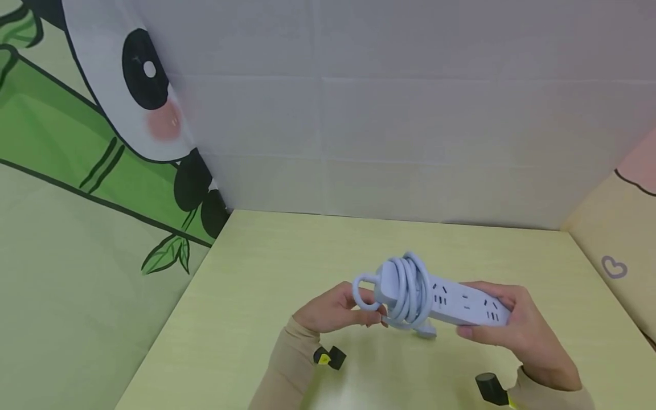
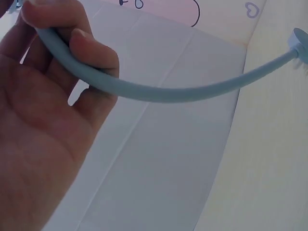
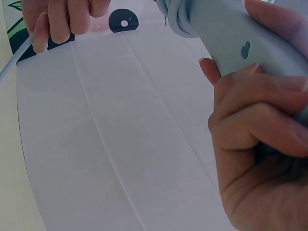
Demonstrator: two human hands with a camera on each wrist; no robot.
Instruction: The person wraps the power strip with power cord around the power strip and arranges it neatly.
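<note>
A white power strip (image 1: 463,303) is held above the table, tilted, its socket face toward the head camera. Its white cord (image 1: 410,290) is wound in several loops around the strip's left end. My right hand (image 1: 517,319) grips the strip's right end, thumb along the near edge; in the right wrist view its fingers (image 3: 260,106) curl under the strip's back. My left hand (image 1: 338,307) is beside the coil, with curled fingers (image 2: 96,53) holding a free length of cord (image 2: 168,95). That length runs to the plug (image 1: 426,329), which hangs below the loops.
The pale yellow table (image 1: 266,256) lies under both hands. A grey-white wall sheet (image 1: 410,131) rises behind it. A green cartoon panel (image 1: 66,125) stands on the left and a cream panel with a heart (image 1: 605,245) on the right.
</note>
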